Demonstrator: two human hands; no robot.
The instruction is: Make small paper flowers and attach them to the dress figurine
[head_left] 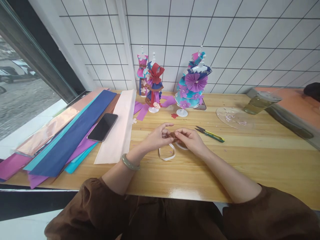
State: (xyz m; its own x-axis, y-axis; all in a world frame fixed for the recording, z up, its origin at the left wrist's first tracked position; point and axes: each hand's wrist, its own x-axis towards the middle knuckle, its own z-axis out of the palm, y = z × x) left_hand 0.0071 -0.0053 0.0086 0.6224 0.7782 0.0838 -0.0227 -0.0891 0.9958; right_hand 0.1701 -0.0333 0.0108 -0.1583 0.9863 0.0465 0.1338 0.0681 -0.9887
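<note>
Between my two hands is a small piece of brown pleated paper, mostly covered by fingers. My left hand (160, 136), with a bangle on its wrist, pinches the brown paper (172, 135) from the left. From the right, the fingertips of my right hand (188, 138) are closed on the same piece. A loop of white ribbon or tape (167, 159) lies on the table just below them. Partly hidden under my right hand is a white round edge (182, 147). Green-and-yellow scissors (210, 134) rest to the right.
Folded coloured paper strips (75, 140) and a phone (103, 127) lie at left. Small dress forms decorated with paper, one red and blue (155, 85), one purple and turquoise (191, 86), stand near the wall. At right are a clear plate (235, 118) and a lidded cup (261, 103).
</note>
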